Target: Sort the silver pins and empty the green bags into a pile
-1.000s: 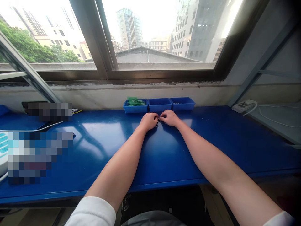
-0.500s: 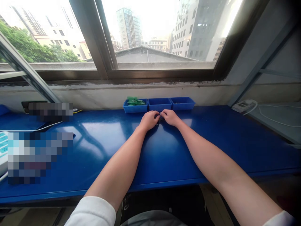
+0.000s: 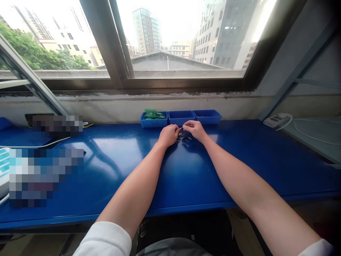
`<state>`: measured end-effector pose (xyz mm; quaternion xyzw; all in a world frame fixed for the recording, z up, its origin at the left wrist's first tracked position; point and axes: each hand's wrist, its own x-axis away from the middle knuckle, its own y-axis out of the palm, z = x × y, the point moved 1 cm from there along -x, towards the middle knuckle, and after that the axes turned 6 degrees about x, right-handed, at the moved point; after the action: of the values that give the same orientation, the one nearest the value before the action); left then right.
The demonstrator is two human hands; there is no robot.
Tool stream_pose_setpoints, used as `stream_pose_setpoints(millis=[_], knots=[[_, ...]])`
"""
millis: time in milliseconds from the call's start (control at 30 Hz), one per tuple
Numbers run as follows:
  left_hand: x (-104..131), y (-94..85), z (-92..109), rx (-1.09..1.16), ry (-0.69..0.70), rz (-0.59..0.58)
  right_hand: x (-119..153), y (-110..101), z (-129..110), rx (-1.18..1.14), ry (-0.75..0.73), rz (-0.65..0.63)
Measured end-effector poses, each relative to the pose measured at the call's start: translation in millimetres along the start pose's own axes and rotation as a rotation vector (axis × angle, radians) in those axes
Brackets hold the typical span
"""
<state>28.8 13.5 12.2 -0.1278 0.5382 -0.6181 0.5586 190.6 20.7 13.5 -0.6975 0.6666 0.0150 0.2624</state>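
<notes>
Just in front of the blue bins, my left hand [image 3: 169,136] is closed in a pinch, its fingertips on something too small to name. My right hand [image 3: 194,129] faces it, thumb and forefinger pinched around a tiny dark piece I cannot make out. Several small, thin metal pieces [image 3: 182,136] lie on the blue table [image 3: 191,177] between and below my fingertips. Behind my hands stand a left bin [image 3: 153,123] with green plastic packets [image 3: 154,114], a middle bin [image 3: 181,116], and a right bin [image 3: 209,118] with small metallic bits.
A white power strip [image 3: 4,170] and blurred-out items are at the left. Another white power strip [image 3: 277,120] with a cable lies at the back right. Metal shelf posts stand at both sides, and a window [image 3: 181,83] is behind the table.
My right hand has lifted slightly and its fingers have shifted, showing more of the small metal pieces. My left hand has barely moved.
</notes>
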Motion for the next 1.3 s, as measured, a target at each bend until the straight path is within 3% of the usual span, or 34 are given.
stream_pose_setpoints(millis=[133,267,400,500,800,1000,1067,1167,1300], knots=[[0,-1.2,2,0.015,-0.025,-0.017,1,-3,-1,-0.06,0.066,0.011],[0,-1.7,2,0.018,-0.053,0.001,-2,-5,3,-0.012,0.029,0.092],[-1,-0.1,-1,-0.02,-0.105,0.021,-5,-8,7,0.304,-0.04,0.329],[-1,1.5,-3,-0.03,-0.11,0.015,-5,-11,10,0.562,0.008,0.44],[1,1.5,-3,-0.027,-0.11,-0.028,-9,-19,29,0.787,0.269,0.301],[1,2.5,-2,-0.01,-0.114,-0.055,-7,-12,19,0.763,0.04,0.414],[1,3.1,-3,-0.005,-0.096,-0.062,-7,-8,16,0.736,-0.061,0.338],[1,3.8,-4,-0.005,-0.067,-0.066,-5,-1,14,0.689,-0.177,0.1],[0,3.4,-5,0.007,-0.062,-0.085,-3,5,13,0.713,-0.189,-0.112]])
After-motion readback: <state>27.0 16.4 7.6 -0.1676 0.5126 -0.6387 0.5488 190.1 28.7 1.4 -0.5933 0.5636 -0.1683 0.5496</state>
